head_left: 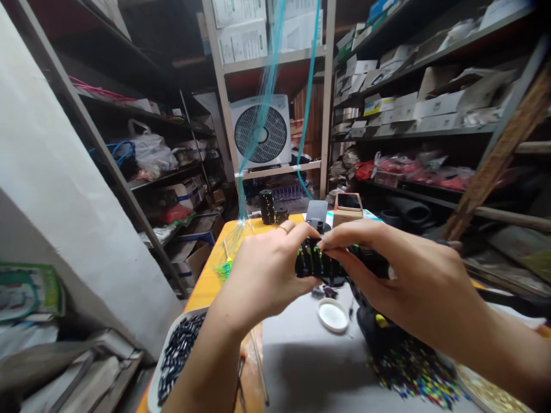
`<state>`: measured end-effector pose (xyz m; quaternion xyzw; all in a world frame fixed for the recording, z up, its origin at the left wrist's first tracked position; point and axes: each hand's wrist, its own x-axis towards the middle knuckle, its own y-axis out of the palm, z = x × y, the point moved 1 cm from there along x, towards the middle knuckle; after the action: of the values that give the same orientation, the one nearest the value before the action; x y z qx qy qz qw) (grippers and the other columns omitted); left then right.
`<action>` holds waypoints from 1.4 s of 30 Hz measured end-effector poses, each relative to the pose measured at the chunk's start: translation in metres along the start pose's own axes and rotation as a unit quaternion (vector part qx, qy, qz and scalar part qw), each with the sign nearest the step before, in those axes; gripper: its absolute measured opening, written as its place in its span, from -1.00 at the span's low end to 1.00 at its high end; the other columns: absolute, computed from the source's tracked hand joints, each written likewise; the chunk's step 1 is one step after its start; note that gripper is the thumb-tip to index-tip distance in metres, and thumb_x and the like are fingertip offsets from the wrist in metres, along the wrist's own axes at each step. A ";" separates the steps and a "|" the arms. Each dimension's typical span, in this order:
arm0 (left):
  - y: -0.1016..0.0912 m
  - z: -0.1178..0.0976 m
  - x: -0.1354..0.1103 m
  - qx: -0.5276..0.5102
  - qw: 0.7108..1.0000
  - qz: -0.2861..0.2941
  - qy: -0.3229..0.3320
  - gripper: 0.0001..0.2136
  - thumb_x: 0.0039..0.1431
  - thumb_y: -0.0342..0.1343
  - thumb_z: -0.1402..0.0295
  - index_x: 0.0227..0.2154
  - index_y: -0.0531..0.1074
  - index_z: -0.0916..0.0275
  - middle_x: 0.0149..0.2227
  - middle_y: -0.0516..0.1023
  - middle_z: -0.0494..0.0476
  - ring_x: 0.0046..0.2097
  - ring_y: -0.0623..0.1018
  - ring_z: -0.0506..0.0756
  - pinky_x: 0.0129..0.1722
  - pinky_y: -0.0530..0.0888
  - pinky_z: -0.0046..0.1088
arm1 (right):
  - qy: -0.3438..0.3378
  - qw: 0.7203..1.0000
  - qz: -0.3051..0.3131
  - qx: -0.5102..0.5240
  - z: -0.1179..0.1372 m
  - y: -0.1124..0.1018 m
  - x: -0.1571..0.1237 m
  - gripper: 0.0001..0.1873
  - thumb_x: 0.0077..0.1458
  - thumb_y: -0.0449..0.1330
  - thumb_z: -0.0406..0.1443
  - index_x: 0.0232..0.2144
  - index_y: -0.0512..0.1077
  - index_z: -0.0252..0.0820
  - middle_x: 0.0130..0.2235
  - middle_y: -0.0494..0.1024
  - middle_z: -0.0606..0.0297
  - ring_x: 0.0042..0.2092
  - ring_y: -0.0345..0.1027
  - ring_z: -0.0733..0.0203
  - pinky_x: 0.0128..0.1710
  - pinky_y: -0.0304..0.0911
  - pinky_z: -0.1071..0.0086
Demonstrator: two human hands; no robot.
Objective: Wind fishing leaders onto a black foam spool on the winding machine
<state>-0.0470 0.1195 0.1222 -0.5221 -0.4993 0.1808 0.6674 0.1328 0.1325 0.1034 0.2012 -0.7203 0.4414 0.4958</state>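
Note:
My left hand (269, 267) grips a black cylindrical spool (315, 261) from the left, with the thumb below and the fingers over the top. Lines with small green and orange bits run around this dark spool. At its upper side, the thumb and forefinger of my right hand (400, 267) are pinched together; what lies between them is too small to make out. Beneath the hands, a round white lid (333, 315) rests on a pale sheet (301, 367). Small multicoloured pieces (419, 370) are heaped below my right hand.
A white tray (155, 373) of dark tubular pieces stands at left on the yellow table (210, 281). Behind are stacked black spools (267, 207) and a cardboard box (348, 215). Teal strands (267, 86) hang before a box fan (261, 132). Loaded shelves (430, 132) flank the table.

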 end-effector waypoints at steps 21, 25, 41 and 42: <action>0.000 0.002 -0.001 0.005 1.000 -0.001 0.000 -0.64 0.03 0.26 0.30 -0.08 0.36 0.07 -0.18 0.53 -0.04 -0.19 0.56 0.19 -0.36 0.34 -0.33 | -0.025 0.999 0.026 -0.023 -0.003 -0.001 -0.005 -0.82 0.20 0.17 -0.50 -0.17 0.38 -0.19 -0.20 0.59 0.31 -0.22 0.51 0.32 -0.16 0.34 0.56; -0.001 0.001 -0.002 0.001 1.000 0.002 -0.001 -0.64 0.04 0.25 0.31 -0.08 0.36 0.08 -0.14 0.54 -0.06 -0.13 0.57 0.18 -0.31 0.38 -0.32 | -0.018 0.999 0.032 -0.018 -0.004 -0.001 -0.006 -0.81 0.19 0.17 -0.50 -0.17 0.38 -0.19 -0.18 0.59 0.31 -0.29 0.50 0.35 -0.18 0.34 0.57; 0.001 0.004 -0.002 -0.024 1.000 0.000 0.000 -0.60 0.05 0.23 0.34 -0.02 0.39 0.15 -0.12 0.59 0.04 -0.08 0.60 0.22 -0.16 0.47 -0.24 | -0.063 0.996 0.068 0.015 -0.011 -0.004 -0.006 -0.82 0.19 0.14 -0.48 -0.17 0.37 -0.16 -0.23 0.60 0.28 -0.25 0.55 0.21 -0.30 0.38 0.42; 0.001 0.004 -0.002 -0.025 1.000 -0.002 0.003 -0.61 0.05 0.23 0.34 -0.02 0.39 0.14 -0.12 0.59 0.03 -0.08 0.60 0.21 -0.16 0.47 -0.25 | -0.065 0.995 0.070 0.016 -0.011 -0.004 -0.006 -0.81 0.18 0.14 -0.48 -0.18 0.37 -0.17 -0.23 0.60 0.28 -0.25 0.55 0.21 -0.29 0.39 0.42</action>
<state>-0.0506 0.1205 0.1205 -0.5383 -0.5026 0.1658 0.6558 0.1439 0.1387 0.1007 0.1863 -0.7563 0.4721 0.4129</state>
